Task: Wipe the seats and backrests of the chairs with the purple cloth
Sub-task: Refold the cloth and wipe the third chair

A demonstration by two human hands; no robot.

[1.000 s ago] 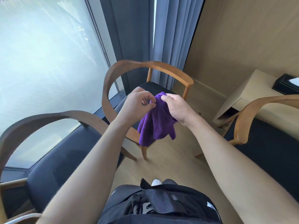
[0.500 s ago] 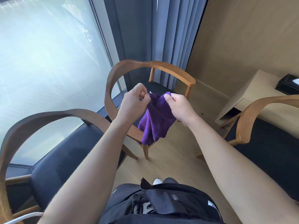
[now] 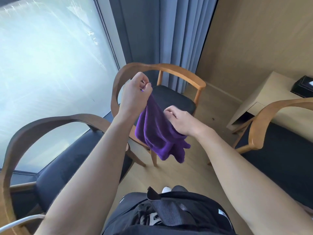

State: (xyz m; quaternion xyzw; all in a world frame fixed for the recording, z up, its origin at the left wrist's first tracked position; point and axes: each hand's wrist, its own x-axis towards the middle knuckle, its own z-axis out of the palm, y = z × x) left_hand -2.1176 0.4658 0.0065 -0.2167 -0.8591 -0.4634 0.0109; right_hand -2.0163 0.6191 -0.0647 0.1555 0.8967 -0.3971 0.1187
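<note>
The purple cloth [image 3: 157, 133] hangs in folds in the air between my two hands, above the floor. My left hand [image 3: 135, 97] pinches its top corner, raised in front of the middle chair. My right hand [image 3: 183, 121] is lower and grips the cloth's side. Three wooden armchairs with dark seats stand around me: the middle chair [image 3: 176, 99] straight ahead, the left chair [image 3: 67, 160] by the window, the right chair [image 3: 277, 146] at the right edge.
A large window [image 3: 50, 65] fills the left side, with grey curtains [image 3: 177, 39] behind the middle chair. A pale side table [image 3: 264, 99] with a black box [image 3: 303, 86] stands at the right. Light wood floor lies between the chairs.
My hands have moved apart: the left one rose with a corner of the cloth, the right one dropped lower along its side. The cloth now hangs stretched out and longer.
</note>
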